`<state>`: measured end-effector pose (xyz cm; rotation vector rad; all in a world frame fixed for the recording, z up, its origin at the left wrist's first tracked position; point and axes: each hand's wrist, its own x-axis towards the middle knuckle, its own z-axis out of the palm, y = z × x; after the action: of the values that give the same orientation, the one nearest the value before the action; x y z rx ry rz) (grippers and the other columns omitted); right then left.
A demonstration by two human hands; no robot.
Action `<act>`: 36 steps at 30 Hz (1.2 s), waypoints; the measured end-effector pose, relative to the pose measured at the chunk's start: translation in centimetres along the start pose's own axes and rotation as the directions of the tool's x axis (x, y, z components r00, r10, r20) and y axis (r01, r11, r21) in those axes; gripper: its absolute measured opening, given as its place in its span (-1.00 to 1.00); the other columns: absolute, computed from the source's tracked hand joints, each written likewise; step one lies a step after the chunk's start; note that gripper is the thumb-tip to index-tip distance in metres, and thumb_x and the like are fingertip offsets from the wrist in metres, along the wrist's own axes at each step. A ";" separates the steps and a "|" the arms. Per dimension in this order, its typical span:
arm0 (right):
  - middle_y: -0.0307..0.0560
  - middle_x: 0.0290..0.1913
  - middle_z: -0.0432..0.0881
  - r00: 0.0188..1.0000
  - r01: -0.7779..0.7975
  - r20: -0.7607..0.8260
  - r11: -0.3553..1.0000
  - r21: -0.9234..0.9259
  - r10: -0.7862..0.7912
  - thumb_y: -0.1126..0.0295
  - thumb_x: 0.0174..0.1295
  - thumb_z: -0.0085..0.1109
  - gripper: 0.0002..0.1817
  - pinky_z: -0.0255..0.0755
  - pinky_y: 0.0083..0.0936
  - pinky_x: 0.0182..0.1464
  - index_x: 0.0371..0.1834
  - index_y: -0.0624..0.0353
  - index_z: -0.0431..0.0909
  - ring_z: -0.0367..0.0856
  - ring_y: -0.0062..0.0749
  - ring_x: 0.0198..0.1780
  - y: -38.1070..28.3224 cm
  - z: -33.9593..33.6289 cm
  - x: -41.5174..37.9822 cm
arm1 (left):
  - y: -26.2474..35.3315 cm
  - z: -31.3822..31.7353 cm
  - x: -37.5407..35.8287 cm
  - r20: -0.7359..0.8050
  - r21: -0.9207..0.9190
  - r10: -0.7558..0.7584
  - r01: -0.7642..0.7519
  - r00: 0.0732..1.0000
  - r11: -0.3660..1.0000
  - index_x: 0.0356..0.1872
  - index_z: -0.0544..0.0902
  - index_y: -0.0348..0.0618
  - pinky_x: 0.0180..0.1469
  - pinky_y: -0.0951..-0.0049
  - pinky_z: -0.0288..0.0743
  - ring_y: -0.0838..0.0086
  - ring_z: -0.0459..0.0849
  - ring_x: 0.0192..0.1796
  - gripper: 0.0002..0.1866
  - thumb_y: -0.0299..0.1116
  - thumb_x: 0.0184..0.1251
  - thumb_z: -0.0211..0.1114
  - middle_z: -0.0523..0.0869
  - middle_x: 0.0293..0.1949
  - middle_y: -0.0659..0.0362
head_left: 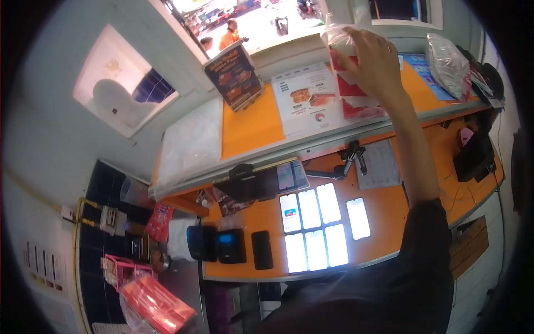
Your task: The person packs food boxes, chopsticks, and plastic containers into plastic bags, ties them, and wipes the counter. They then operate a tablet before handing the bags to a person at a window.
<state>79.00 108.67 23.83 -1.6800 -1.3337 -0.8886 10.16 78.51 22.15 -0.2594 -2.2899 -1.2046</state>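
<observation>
My right hand (377, 62) reaches over the raised counter, its fingers closed around the upper part of a clear plastic bag (336, 37). Something pale and something red (349, 88) show through and below the plastic; the fingers hide part of them. Beneath lies a printed menu sheet (307, 99) with food pictures, and a red-and-white packet (360, 109) sits at its right edge. My left hand is out of view.
A dark menu stand (233, 75) is on the orange ledge (250, 125). Several lit phones (315, 228) lie on the lower desk, beside a dark phone (261, 250) and two black devices (231, 246). Red packages (158, 303) are at lower left. People are outside the window.
</observation>
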 end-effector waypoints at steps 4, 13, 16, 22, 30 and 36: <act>0.01 0.27 0.41 0.969 0.229 -0.040 0.948 -0.220 -0.244 -0.22 0.15 0.23 -0.30 0.14 0.11 0.36 0.29 -0.12 0.43 0.29 -0.07 0.37 0.5 1.3 -1.2 | 0.0 1.8 8.5 0.144 -0.806 0.255 -0.036 0.956 0.590 0.09 0.45 -0.10 0.16 -0.03 0.14 0.10 0.44 0.05 -0.48 0.15 0.55 -0.17 0.55 -0.02 0.03; 0.03 0.28 0.37 0.948 0.276 -0.174 0.961 0.031 -0.267 -0.16 0.15 0.27 -0.30 0.14 0.04 0.34 0.31 -0.11 0.41 0.30 0.01 0.33 6.8 4.2 -2.7 | 16.6 4.1 7.3 0.196 -0.622 0.980 0.776 0.023 0.106 -0.30 0.50 -0.10 0.03 0.27 0.46 0.49 0.50 -0.26 -0.54 0.04 0.63 -0.13 0.51 -0.34 0.23; 0.22 0.37 0.23 0.953 0.170 -0.239 0.982 -0.087 -0.186 -0.23 0.09 0.30 -0.14 0.19 0.19 0.29 0.42 -0.11 0.29 0.24 0.18 0.38 5.7 3.3 -3.6 | 20.0 4.7 3.2 0.195 -0.409 0.981 0.911 0.020 0.062 -0.34 0.48 -0.08 -0.04 0.33 0.45 0.53 0.47 -0.30 -0.56 0.02 0.63 -0.11 0.49 -0.37 0.26; 0.58 0.41 0.02 0.916 -0.386 -0.034 0.901 0.196 0.400 -0.38 -0.06 0.34 0.19 0.13 0.52 0.21 0.58 -0.12 -0.02 0.05 0.48 0.45 3.4 4.9 -5.0 | 20.9 7.0 1.5 0.289 -0.327 0.951 0.945 0.108 -0.008 -0.42 0.44 -0.04 -0.18 0.45 0.43 0.60 0.43 -0.37 -0.57 -0.01 0.63 -0.08 0.45 -0.44 0.31; 0.33 0.00 0.60 0.957 -0.119 -0.251 0.987 0.109 0.143 -0.13 -0.05 0.43 -0.06 0.42 -0.06 0.10 0.40 0.09 0.36 0.56 0.20 0.04 3.2 5.5 -4.1 | 21.2 3.8 -10.0 0.171 -0.969 0.349 0.093 0.922 0.228 -0.48 0.45 0.00 -0.34 0.60 0.25 0.70 0.29 -0.45 -0.57 0.01 0.59 0.03 0.32 -0.52 0.38; 0.46 0.20 0.43 0.958 -0.225 -0.204 0.970 -0.097 0.202 -0.19 -0.04 0.40 -0.03 0.31 0.02 0.29 0.49 -0.22 0.23 0.38 0.29 0.23 5.6 8.6 -4.0 | 18.8 3.4 -13.1 0.130 -0.972 0.335 0.053 0.933 0.228 -0.47 0.35 -0.01 -0.35 0.60 0.05 0.67 0.18 -0.43 -0.55 0.08 0.57 0.01 0.30 -0.45 0.35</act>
<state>84.09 114.05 15.68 -1.7420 -0.9653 -0.9902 27.47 93.17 26.81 -1.1745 -1.2476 -2.5052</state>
